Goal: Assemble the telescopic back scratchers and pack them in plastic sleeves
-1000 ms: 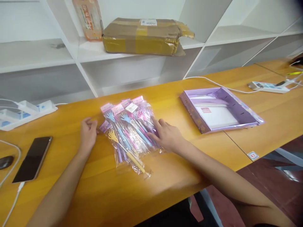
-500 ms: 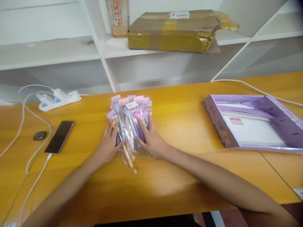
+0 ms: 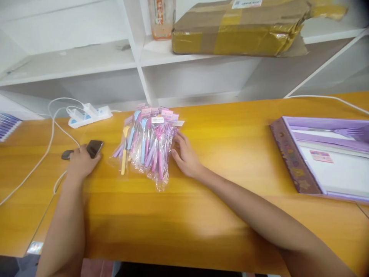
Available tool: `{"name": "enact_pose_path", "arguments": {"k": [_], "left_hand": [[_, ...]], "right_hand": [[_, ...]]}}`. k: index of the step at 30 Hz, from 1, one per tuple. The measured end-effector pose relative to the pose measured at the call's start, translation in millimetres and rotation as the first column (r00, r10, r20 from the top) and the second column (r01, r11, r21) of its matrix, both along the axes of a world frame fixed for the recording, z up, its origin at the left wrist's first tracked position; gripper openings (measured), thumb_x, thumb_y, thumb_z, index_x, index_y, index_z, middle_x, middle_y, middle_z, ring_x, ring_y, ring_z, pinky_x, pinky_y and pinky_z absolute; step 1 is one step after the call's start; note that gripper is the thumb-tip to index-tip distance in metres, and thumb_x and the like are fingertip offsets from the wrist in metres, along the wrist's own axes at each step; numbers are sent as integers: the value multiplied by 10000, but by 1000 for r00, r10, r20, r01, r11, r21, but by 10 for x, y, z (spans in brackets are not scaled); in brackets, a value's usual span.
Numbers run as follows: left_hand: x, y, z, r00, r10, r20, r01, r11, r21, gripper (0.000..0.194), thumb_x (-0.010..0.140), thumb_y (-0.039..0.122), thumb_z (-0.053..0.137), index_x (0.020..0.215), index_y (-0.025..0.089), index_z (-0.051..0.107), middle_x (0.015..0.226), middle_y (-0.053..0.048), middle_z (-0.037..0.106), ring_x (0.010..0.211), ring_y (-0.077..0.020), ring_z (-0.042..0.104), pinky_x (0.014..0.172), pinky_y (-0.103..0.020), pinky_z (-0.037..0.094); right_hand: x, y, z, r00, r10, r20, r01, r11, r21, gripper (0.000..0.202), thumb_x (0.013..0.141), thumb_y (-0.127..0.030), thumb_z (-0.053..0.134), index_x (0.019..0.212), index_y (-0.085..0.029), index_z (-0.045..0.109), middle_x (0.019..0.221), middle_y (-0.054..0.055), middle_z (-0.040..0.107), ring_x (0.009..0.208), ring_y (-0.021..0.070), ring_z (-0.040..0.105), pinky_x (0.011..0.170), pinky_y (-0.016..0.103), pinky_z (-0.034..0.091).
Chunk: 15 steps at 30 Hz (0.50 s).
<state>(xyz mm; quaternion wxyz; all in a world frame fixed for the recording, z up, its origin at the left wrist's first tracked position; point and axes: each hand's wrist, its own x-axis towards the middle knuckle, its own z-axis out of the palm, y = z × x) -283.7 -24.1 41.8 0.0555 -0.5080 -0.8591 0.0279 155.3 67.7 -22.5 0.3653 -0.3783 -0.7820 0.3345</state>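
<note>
My left hand is over a dark smartphone, thumb along one side and fingers along the other, closed on it. The palm hides the phone's near end. Close to my fingertips lies a small black oval object. A pile of hand-shaped back scratchers in clear plastic sleeves lies in the middle of the table, in blue, pink, purple and yellow. My right hand rests at the pile's right edge, thumb and fingers apart, the fingertips at the sleeves. I see nothing held in it.
A purple open box at right holds a purple back scratcher and a small card. A white power strip with cables sits at back left. On the shelf behind are a taped cardboard box and a clear container.
My left hand has left the pile and moved left onto the smartphone. My right hand has drawn to the pile's right edge. The scratchers are spread wider, and the view has shifted left.
</note>
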Motion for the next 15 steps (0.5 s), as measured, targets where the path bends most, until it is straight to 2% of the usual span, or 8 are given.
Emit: {"name": "enact_pose_path", "arguments": {"k": [3,7,9,11,13,15], "left_hand": [[-96,-26,-15,999,11,40,-11,1000,-7,776,856,549,647,1439,65,480,1355,-244,672,1337,-484,590,1108,-564,485],[-181,-40,2,998,21,60,-23,1000,17,800,819,597,684,1426,117,478,1098,-177,729,1105,-475,690,914,-543,563],[-226,-46,-13,997,15,72,-18,999,41,748,821,618,683,1378,149,512,944,-119,698,1006,-453,702,863,-548,576],[-253,-42,-57,996,2,84,-8,998,68,698,811,596,693,1328,151,547,875,-96,658,980,-453,696,863,-582,582],[-212,-23,-116,997,-16,74,7,993,121,681,809,518,688,1342,119,547,926,-118,668,1030,-477,683,917,-654,567],[-44,9,-163,995,-91,28,82,971,227,671,831,409,647,1400,78,517,1103,-178,692,1163,-506,644,1030,-743,497]], "right_hand": [[-16,-28,21,996,14,89,-18,999,43,627,1097,-426,450,1667,-208,308,1753,208,270,1649,354,304,1319,643,350],[-23,-44,44,990,18,142,-28,997,68,615,1092,-410,457,1660,-216,320,1738,203,298,1622,365,360,1314,646,361],[-20,-37,48,988,18,154,-29,997,67,613,1090,-407,459,1655,-209,326,1737,204,300,1618,366,366,1314,642,363],[-17,-29,49,987,16,162,-27,998,63,615,1091,-416,457,1653,-206,323,1739,208,296,1618,370,362,1308,647,367],[-18,-24,47,986,15,165,-25,998,61,618,1094,-430,453,1654,-206,317,1740,209,291,1616,373,362,1302,651,374],[-22,-26,40,986,6,165,-17,998,68,620,1092,-436,454,1651,-204,316,1739,210,287,1611,373,366,1295,647,384]]}}
